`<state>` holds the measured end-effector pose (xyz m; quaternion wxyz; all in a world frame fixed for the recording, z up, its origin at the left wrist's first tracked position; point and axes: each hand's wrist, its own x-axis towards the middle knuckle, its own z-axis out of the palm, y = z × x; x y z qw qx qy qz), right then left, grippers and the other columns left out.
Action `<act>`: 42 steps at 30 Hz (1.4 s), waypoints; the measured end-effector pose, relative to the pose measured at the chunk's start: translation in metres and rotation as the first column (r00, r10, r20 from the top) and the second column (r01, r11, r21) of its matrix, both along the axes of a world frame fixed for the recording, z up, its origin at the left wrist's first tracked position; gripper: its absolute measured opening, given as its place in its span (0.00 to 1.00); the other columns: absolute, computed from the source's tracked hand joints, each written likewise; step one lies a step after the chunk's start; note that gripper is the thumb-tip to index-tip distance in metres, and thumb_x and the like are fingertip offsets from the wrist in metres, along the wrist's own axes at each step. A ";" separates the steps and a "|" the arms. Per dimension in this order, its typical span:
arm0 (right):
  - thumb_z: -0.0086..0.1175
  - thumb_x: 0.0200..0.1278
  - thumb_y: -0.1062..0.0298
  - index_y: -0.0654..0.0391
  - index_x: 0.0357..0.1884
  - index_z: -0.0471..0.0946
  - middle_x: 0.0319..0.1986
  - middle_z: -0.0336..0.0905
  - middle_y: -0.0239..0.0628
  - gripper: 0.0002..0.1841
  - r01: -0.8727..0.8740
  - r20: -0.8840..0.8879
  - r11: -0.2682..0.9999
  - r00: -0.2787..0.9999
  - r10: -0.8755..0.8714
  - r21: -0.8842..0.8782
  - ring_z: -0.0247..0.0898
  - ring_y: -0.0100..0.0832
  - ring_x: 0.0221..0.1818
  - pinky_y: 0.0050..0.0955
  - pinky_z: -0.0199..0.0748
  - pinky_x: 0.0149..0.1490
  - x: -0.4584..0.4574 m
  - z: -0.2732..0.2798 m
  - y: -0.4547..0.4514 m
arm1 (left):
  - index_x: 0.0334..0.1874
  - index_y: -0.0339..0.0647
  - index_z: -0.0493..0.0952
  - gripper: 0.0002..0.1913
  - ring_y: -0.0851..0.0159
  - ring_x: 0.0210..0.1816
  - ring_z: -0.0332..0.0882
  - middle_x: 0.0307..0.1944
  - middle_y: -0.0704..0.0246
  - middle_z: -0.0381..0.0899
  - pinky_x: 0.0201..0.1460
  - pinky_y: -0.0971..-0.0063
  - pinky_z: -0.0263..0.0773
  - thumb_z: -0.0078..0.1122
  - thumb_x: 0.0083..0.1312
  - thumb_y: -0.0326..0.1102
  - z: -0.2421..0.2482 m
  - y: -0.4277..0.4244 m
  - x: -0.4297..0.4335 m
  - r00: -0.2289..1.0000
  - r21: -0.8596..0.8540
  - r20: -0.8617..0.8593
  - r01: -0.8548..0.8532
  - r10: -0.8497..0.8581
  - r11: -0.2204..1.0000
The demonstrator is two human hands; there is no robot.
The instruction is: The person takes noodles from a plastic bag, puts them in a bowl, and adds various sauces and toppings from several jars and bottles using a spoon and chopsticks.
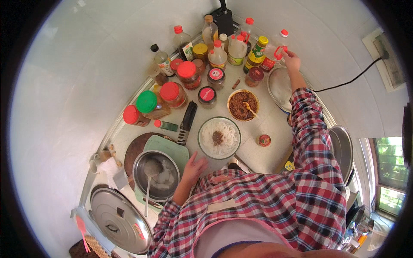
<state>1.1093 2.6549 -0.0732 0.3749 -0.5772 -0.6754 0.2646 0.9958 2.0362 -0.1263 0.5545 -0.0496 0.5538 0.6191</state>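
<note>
My right hand (pixel 291 61) reaches to the back right, its fingers at the red handle of a clear plastic bottle (pixel 269 61) with a red cap; whether they have closed on it cannot be told. My left hand (pixel 195 168), fingers apart and holding nothing, is just below a glass bowl (pixel 210 151) of white noodles (pixel 226 135) topped with a brown sauce. Behind that bowl stands a bowl of dark red chili paste (pixel 240 102) with a yellowish spoon (pixel 250 108) in it. A small red-lidded jar (pixel 264 140) sits to the right.
Jars and bottles crowd the back corner, among them a green-lidded jar (pixel 146 101). A steel pot (pixel 174 161) with a ladle (pixel 148 190) rests on a green cutting board (pixel 180 151). Large metal lids lie at the left (pixel 129 222) and right (pixel 280 87). A black-handled tool (pixel 188 121) lies near the noodles.
</note>
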 end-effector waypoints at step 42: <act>0.52 0.62 0.46 0.60 0.36 0.74 0.24 0.71 0.28 0.22 -0.242 -0.652 0.951 0.693 0.309 0.193 0.63 0.23 0.27 0.24 0.64 0.32 -0.018 0.187 0.082 | 0.69 0.41 0.52 0.30 0.56 0.56 0.71 0.58 0.56 0.68 0.57 0.67 0.69 0.52 0.66 0.29 0.133 -0.035 0.071 0.946 -0.033 -0.118 -0.308 0.302 0.951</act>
